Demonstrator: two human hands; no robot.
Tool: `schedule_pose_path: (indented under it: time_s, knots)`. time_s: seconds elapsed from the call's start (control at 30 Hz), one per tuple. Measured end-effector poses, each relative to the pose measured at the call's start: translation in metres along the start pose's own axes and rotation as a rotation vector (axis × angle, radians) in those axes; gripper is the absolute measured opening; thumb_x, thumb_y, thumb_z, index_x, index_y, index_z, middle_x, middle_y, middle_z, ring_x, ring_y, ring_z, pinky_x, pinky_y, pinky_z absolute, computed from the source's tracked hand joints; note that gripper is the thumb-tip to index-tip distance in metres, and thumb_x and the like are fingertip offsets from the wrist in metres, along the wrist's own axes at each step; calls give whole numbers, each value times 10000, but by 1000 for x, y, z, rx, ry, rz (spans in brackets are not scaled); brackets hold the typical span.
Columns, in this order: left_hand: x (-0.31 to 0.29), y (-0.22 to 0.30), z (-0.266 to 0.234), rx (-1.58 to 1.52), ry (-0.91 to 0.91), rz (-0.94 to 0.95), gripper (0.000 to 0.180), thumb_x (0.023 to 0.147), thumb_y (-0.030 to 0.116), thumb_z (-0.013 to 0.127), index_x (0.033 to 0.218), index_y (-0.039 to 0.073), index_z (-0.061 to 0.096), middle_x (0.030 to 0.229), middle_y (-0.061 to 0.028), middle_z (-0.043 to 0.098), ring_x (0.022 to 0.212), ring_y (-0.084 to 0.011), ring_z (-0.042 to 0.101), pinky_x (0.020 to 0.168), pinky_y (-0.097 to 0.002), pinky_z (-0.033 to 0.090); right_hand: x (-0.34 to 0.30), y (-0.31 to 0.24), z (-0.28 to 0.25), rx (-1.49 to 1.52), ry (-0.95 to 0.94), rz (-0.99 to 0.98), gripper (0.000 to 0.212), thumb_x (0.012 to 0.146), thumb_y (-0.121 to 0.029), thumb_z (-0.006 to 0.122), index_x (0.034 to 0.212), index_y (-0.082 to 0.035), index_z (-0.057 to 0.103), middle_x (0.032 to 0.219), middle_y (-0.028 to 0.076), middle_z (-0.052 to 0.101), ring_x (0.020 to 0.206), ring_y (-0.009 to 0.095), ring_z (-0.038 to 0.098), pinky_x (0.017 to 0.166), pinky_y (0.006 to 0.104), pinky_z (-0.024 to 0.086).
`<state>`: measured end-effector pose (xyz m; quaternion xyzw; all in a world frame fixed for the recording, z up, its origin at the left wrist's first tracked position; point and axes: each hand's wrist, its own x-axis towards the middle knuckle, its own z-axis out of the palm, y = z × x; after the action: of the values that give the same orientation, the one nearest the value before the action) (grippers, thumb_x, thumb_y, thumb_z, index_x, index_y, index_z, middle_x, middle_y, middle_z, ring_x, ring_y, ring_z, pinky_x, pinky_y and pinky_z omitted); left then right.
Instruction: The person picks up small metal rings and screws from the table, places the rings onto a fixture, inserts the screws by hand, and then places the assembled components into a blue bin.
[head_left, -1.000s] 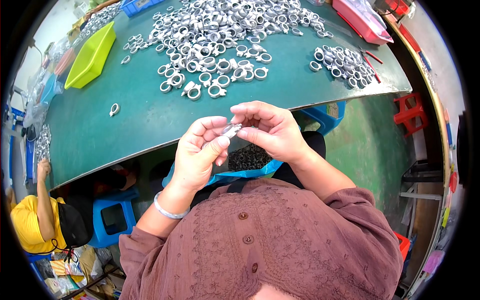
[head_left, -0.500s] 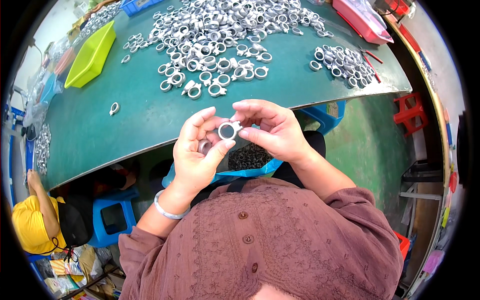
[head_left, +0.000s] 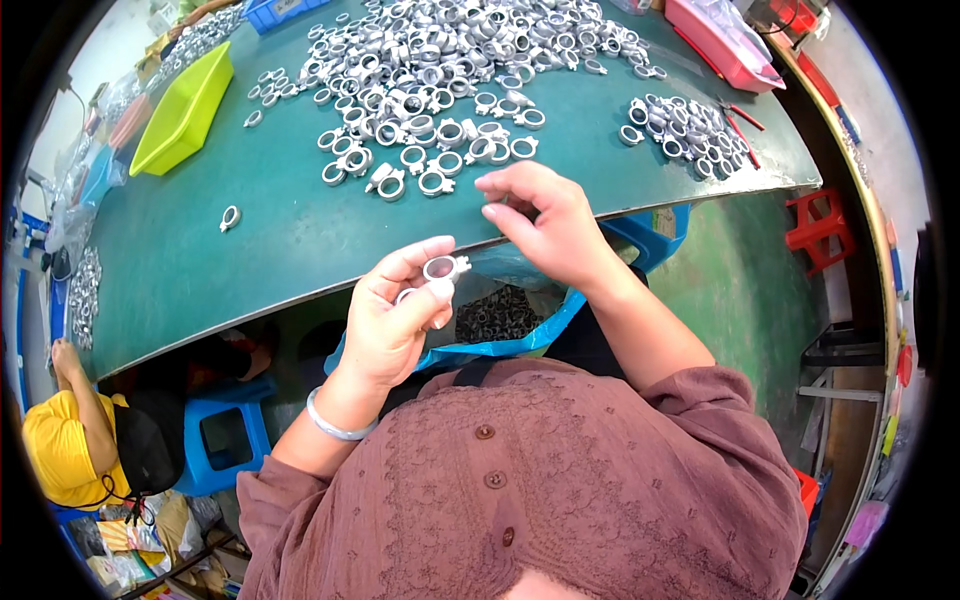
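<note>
the blue bag (head_left: 505, 347) is gaping below the near edge of the table (head_left: 280, 225), holding dark pieces (head_left: 500, 315) too small to make out. the green tray (head_left: 185, 112) is standing at far left, and the pink tray (head_left: 708, 40) at far right is holding clear plastic (head_left: 738, 38). the left hand (head_left: 392, 325) is pinching a ring (head_left: 457, 267) between thumb and fingers, over the bag's left part. the right hand (head_left: 550, 215) is reaching over the table's near edge, thumb and fingers spread apart, palm facing left. a second ring (head_left: 403, 296) is mostly hiding inside the left hand. the picture's top edge is cutting off the blue tray (head_left: 278, 12) and the far ring pile (head_left: 430, 75).
</note>
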<state>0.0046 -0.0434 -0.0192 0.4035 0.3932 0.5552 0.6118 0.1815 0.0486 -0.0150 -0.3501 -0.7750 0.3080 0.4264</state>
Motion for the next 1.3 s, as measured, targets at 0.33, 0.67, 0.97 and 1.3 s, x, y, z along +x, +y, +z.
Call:
schedule_pose_path:
  time_s: [0.33, 0.67, 0.97, 1.3]
  knots:
    - [3, 6, -2, -495, -38, -234, 226, 844, 166, 489, 960, -26, 515, 937, -165, 533, 826, -235, 583, 571, -257, 515, 43, 15, 15, -666, -53, -294, 136, 702, -89, 612, 838, -81, 607, 719, 79, 534, 719, 267, 540, 629, 370, 431]
    - [8, 4, 2, -240, 60, -131, 352, 813, 120, 585, 1131, 26, 465, 741, -20, 495, 574, -98, 468, 430, -163, 332, 17, -4, 14, 138, -11, -155, 88, 730, 8, 607, 812, -21, 607, 745, 87, 599, 670, 205, 591, 604, 279, 462]
    - [13, 1, 7, 219, 72, 195, 325, 761, 10, 631, 1080, 27, 567, 877, -21, 524, 702, -59, 522, 607, -164, 405, -16, -13, 18, 262, -45, -212, 135, 715, 9, 651, 842, -20, 617, 807, 87, 619, 727, 180, 610, 634, 248, 476]
    - [8, -3, 7, 398, 84, 320, 350, 744, -14, 636, 1084, 7, 551, 920, -39, 570, 699, -58, 524, 600, -167, 414, -20, -29, 6, 257, -82, -184, 234, 721, 40, 629, 944, -1, 571, 829, 80, 580, 741, 140, 594, 655, 243, 484]
